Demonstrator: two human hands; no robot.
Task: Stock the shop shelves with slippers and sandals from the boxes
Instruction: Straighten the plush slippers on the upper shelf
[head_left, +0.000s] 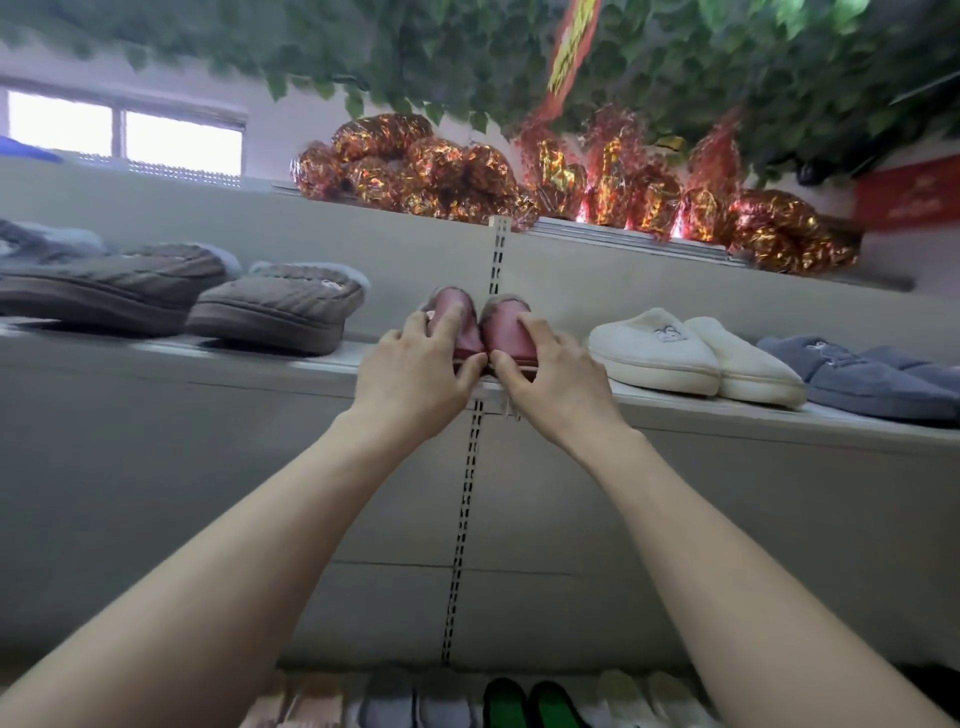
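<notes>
A: Whereabouts of the pink fur-lined slippers (506, 330)?

B: Up on the shelf (270, 358), toes outward, side by side and touching. Set in the gap between the grey quilted slippers (275, 306) and the cream slippers (691, 353), right above the slotted upright (467, 493).

A: And the hands?

B: Left hand (415, 374) curled over the left slipper, fingers on top, thumb at the toe. Right hand (553, 382) mirrored on the other one. Thumbs almost meeting at the front.

A: Why gripped like that?

B: Probably to square up the pair: pressed together, toes level with the shelf lip, in line with the neighbours.

A: Stage of the job?

B: Seemingly the last straightening of this pair, not yet let go. More slippers (519, 701) ranged on a lower level; no boxes in view.

A: Any risk?

B: Soles sitting very close to the lip. Worth a nudge inward before release.
</notes>
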